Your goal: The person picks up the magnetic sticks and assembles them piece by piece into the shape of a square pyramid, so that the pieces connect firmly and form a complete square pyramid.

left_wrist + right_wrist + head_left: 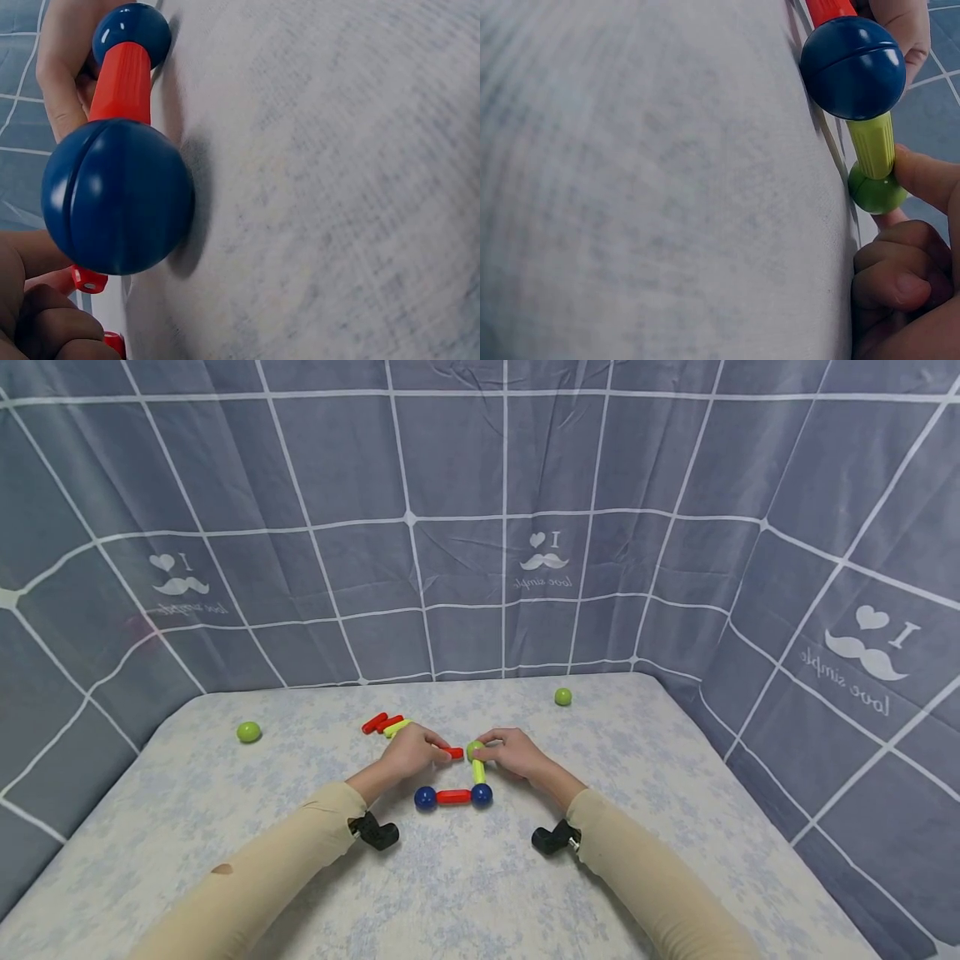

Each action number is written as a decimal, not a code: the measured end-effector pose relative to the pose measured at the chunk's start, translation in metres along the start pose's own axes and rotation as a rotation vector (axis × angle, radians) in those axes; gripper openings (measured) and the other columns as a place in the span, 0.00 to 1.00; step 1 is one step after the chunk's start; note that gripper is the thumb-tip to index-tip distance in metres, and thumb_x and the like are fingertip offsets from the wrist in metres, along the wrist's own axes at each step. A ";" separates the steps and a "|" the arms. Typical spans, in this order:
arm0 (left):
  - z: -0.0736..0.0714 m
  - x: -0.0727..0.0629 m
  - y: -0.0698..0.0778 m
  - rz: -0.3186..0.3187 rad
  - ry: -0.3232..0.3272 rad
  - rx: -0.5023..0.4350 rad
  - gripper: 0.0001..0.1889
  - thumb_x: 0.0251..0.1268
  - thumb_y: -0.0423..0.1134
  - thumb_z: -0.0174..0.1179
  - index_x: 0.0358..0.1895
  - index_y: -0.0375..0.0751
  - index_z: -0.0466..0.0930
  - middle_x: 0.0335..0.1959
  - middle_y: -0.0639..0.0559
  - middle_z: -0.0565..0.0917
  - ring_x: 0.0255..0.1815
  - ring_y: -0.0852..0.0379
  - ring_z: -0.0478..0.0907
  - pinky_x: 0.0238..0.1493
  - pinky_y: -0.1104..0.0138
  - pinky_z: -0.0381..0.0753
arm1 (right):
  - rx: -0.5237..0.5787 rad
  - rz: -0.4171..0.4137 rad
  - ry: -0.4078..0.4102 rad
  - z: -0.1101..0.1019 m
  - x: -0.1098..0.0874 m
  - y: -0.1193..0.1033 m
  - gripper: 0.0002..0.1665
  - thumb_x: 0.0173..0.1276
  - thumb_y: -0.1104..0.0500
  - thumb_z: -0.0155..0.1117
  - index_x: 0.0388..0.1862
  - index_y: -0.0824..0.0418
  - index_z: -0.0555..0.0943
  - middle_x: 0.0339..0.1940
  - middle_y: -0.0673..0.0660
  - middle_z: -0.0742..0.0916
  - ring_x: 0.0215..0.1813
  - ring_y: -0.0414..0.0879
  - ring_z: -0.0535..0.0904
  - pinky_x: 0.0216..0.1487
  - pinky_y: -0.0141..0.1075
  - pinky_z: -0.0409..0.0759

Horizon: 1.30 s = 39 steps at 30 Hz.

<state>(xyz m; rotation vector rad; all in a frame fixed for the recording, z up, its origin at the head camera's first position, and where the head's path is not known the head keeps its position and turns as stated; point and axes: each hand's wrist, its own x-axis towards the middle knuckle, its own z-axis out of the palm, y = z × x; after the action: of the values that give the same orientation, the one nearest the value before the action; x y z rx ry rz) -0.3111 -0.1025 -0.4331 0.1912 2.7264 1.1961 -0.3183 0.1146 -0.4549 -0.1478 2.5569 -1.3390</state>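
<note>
My left hand [412, 752] pinches a short red rod [456, 752] between thumb and fingers, its free end pointing toward the green ball [472, 748]. Thumb and fingertips of my right hand [517, 754] grip that green ball, which caps the far end of a yellow-green rod [871, 146]. This rod runs back to a dark blue ball [482, 795]. From there another red rod [453, 797] leads left to a second blue ball [425, 798], making an L-shaped piece on the table. In the left wrist view, the nearer blue ball [120, 196] partly covers my left fingers.
Beyond my left hand lie two loose red rods [374, 722] and a yellow-green rod [396, 728]. One green ball [248, 732] sits at the far left of the table [465, 885], another [563, 696] at the back right. A grey-blue curtain [465, 560] rises behind the table.
</note>
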 end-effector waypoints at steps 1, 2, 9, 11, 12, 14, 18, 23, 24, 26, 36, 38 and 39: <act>0.000 0.000 0.000 0.002 -0.001 -0.002 0.09 0.60 0.37 0.71 0.43 0.41 0.91 0.41 0.49 0.88 0.31 0.54 0.71 0.29 0.66 0.64 | 0.003 0.003 -0.004 0.000 0.000 -0.001 0.23 0.64 0.44 0.72 0.54 0.51 0.86 0.21 0.48 0.73 0.18 0.41 0.60 0.21 0.33 0.61; 0.001 0.000 0.001 0.003 -0.002 -0.007 0.09 0.59 0.37 0.71 0.42 0.41 0.91 0.41 0.48 0.88 0.30 0.54 0.71 0.29 0.66 0.64 | 0.009 0.011 -0.008 0.001 0.000 -0.001 0.23 0.64 0.44 0.72 0.55 0.51 0.85 0.17 0.48 0.69 0.16 0.42 0.57 0.19 0.33 0.60; 0.004 0.002 0.000 0.015 0.000 -0.021 0.08 0.59 0.37 0.71 0.41 0.41 0.91 0.40 0.49 0.88 0.26 0.56 0.69 0.27 0.68 0.63 | 0.020 0.004 -0.020 0.002 0.000 -0.001 0.23 0.66 0.43 0.71 0.55 0.52 0.85 0.12 0.46 0.64 0.13 0.40 0.55 0.16 0.32 0.59; 0.004 0.002 -0.001 0.018 0.001 -0.023 0.08 0.60 0.37 0.71 0.41 0.42 0.91 0.40 0.49 0.88 0.25 0.56 0.68 0.26 0.68 0.64 | 0.022 0.004 -0.022 0.002 -0.001 -0.001 0.22 0.66 0.44 0.71 0.55 0.52 0.85 0.12 0.46 0.64 0.14 0.40 0.55 0.17 0.32 0.59; 0.004 0.001 -0.002 0.018 0.000 -0.026 0.08 0.60 0.38 0.71 0.42 0.42 0.91 0.40 0.49 0.88 0.26 0.57 0.69 0.27 0.68 0.64 | 0.021 0.005 -0.022 0.002 -0.001 -0.001 0.22 0.66 0.44 0.71 0.55 0.52 0.85 0.13 0.46 0.64 0.14 0.40 0.55 0.17 0.32 0.59; 0.004 0.000 -0.003 0.018 0.003 -0.033 0.10 0.60 0.39 0.71 0.43 0.43 0.91 0.40 0.50 0.87 0.25 0.57 0.69 0.26 0.68 0.65 | 0.020 0.007 -0.023 0.002 -0.001 -0.001 0.22 0.66 0.44 0.71 0.55 0.52 0.85 0.13 0.46 0.64 0.14 0.40 0.55 0.17 0.32 0.59; 0.000 -0.004 -0.007 0.001 0.035 -0.054 0.11 0.62 0.42 0.70 0.46 0.44 0.90 0.39 0.48 0.85 0.27 0.56 0.70 0.28 0.67 0.68 | 0.016 0.002 -0.022 0.002 0.000 -0.002 0.22 0.66 0.44 0.71 0.55 0.52 0.85 0.14 0.46 0.65 0.15 0.41 0.56 0.18 0.33 0.59; -0.011 -0.008 -0.018 -0.008 0.111 -0.080 0.12 0.63 0.45 0.68 0.46 0.45 0.90 0.45 0.50 0.85 0.36 0.54 0.74 0.33 0.66 0.72 | -0.001 -0.006 -0.001 0.002 0.001 -0.001 0.23 0.65 0.43 0.71 0.55 0.51 0.86 0.30 0.48 0.76 0.19 0.41 0.59 0.21 0.33 0.60; -0.014 -0.010 -0.021 -0.011 0.121 -0.090 0.12 0.64 0.46 0.68 0.46 0.45 0.89 0.43 0.49 0.85 0.35 0.53 0.73 0.33 0.65 0.72 | -0.003 -0.007 0.001 0.002 0.001 0.000 0.23 0.65 0.43 0.72 0.54 0.51 0.86 0.35 0.50 0.78 0.19 0.41 0.59 0.21 0.33 0.60; -0.021 -0.012 -0.027 -0.020 0.143 -0.114 0.13 0.64 0.46 0.68 0.48 0.45 0.89 0.39 0.47 0.83 0.33 0.53 0.71 0.32 0.64 0.69 | -0.001 -0.011 0.003 0.002 0.001 0.000 0.22 0.65 0.44 0.72 0.54 0.51 0.86 0.44 0.52 0.81 0.20 0.42 0.60 0.22 0.33 0.61; -0.057 -0.029 -0.053 -0.082 0.236 -0.195 0.17 0.67 0.47 0.65 0.53 0.42 0.87 0.23 0.53 0.66 0.23 0.55 0.60 0.24 0.64 0.60 | -0.002 -0.012 0.000 0.002 0.002 0.003 0.21 0.66 0.45 0.71 0.55 0.51 0.85 0.18 0.47 0.70 0.15 0.42 0.57 0.19 0.33 0.60; -0.063 -0.032 -0.060 -0.084 0.253 -0.198 0.17 0.67 0.47 0.65 0.53 0.42 0.86 0.23 0.53 0.66 0.23 0.55 0.59 0.24 0.64 0.61 | -0.002 -0.007 0.001 0.002 0.003 0.002 0.21 0.66 0.45 0.71 0.55 0.51 0.85 0.17 0.48 0.69 0.15 0.42 0.57 0.18 0.33 0.59; -0.065 -0.034 -0.063 -0.087 0.261 -0.197 0.17 0.68 0.47 0.65 0.54 0.42 0.86 0.23 0.53 0.66 0.24 0.54 0.59 0.25 0.63 0.61 | -0.001 -0.004 0.001 0.002 0.002 0.002 0.21 0.66 0.45 0.71 0.54 0.51 0.85 0.17 0.48 0.69 0.15 0.42 0.57 0.18 0.33 0.59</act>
<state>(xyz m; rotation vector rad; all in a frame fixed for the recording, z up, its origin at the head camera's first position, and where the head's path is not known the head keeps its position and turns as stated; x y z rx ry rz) -0.2940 -0.1977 -0.4325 -0.1140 2.7685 1.5504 -0.3200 0.1132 -0.4582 -0.1525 2.5595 -1.3393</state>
